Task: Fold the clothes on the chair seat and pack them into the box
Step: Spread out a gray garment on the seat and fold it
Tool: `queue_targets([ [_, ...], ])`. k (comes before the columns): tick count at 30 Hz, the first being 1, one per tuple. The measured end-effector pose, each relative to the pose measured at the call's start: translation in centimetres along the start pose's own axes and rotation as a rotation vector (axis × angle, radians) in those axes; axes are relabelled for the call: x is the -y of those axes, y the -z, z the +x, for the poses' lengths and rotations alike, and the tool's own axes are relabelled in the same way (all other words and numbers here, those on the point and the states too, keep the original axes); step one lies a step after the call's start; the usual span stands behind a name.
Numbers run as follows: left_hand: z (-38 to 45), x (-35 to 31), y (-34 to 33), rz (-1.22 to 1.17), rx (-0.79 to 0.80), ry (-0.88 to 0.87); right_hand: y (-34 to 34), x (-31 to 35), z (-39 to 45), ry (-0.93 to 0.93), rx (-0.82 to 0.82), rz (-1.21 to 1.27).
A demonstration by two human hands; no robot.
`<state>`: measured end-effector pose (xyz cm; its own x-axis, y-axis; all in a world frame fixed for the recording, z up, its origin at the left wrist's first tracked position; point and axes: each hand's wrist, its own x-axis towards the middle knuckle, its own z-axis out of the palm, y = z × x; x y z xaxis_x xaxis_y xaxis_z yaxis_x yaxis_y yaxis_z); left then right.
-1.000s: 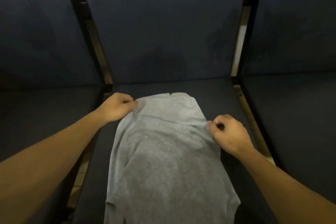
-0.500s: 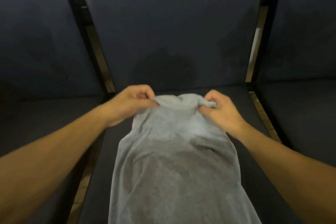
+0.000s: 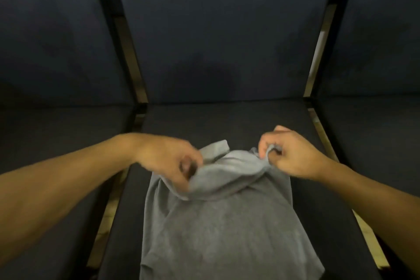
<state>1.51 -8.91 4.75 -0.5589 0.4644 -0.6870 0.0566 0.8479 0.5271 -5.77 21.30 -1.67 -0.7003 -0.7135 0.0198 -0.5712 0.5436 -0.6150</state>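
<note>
Two hands pinch grey garment (image 3: 218, 223) far end: left hand (image 3: 172, 161) blurred, right hand (image 3: 293, 154) gripping; rest lies on chair seat (image 3: 227, 120).

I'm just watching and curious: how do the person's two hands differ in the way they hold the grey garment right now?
The left hand is blurred and grips the grey garment at its near folded edge, low over the cloth; the right hand looks sharp and pinches the far corner between its fingers. The left sits nearer the viewer than the right. Both hold the top end, over the chair seat.
</note>
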Motion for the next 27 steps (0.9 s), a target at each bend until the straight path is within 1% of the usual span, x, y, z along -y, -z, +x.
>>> queue_targets([
  [2,0.2,0.2,-2.5,0.340,0.011,-0.010,-0.4,-0.6,-1.4,0.053,0.200,-0.223],
  [3,0.1,0.3,-3.5,0.471,-0.010,-0.014,-0.5,-0.7,-2.0,0.055,0.276,-0.274],
  [4,0.0,0.5,-4.5,0.570,-0.047,-0.027,-0.6,-0.5,-2.4,0.056,0.296,-0.283],
  [6,-0.1,0.6,-5.9,0.680,-0.138,-0.051,-0.9,0.9,-2.8,0.110,0.207,-0.240],
  [7,0.0,0.7,-6.4,0.708,-0.173,-0.062,-1.2,1.9,-2.6,0.164,0.181,-0.242],
  [8,0.0,0.5,-6.8,0.723,-0.193,-0.065,-1.7,2.9,-2.2,0.218,0.196,-0.267],
  [10,0.3,0.5,-7.2,0.757,-0.248,-0.076,-3.2,4.2,-0.9,0.265,0.288,-0.347],
  [11,0.3,0.5,-7.2,0.778,-0.292,-0.104,-3.8,4.5,-0.3,0.251,0.322,-0.371],
  [12,0.0,0.6,-7.0,0.787,-0.355,-0.150,-4.1,4.7,0.2,0.229,0.323,-0.376],
  [14,-0.7,0.8,-6.2,0.757,-0.448,-0.257,-3.6,4.8,0.6,0.205,0.286,-0.339],
  [16,-1.5,1.2,-5.5,0.687,-0.491,-0.366,-2.5,4.5,0.2,0.143,0.259,-0.252],
  [18,-2.1,1.7,-4.9,0.641,-0.512,-0.399,-1.3,3.7,-0.4,0.091,0.190,-0.166],
  [19,-2.2,2.0,-4.4,0.680,-0.516,-0.361,-0.8,3.2,-0.6,0.091,0.130,-0.144],
  [20,-2.2,2.4,-3.7,0.744,-0.501,-0.267,-0.4,2.7,-0.8,0.105,0.063,-0.147],
  [22,-1.8,3.2,-1.7,0.856,-0.405,0.029,0.4,1.8,-0.6,0.123,-0.053,-0.189],
  [23,-1.5,3.8,-0.7,0.871,-0.369,0.154,0.7,1.4,-0.4,0.120,-0.088,-0.207],
  [24,-1.2,4.1,0.3,0.872,-0.354,0.244,1.1,1.1,-0.1,0.118,-0.105,-0.223],
  [26,-0.5,5.0,2.2,0.917,-0.424,0.360,1.8,0.4,0.9,0.119,-0.093,-0.259],
  [27,-0.3,5.4,3.4,0.982,-0.519,0.399,2.3,0.0,1.6,0.116,-0.095,-0.280],
])
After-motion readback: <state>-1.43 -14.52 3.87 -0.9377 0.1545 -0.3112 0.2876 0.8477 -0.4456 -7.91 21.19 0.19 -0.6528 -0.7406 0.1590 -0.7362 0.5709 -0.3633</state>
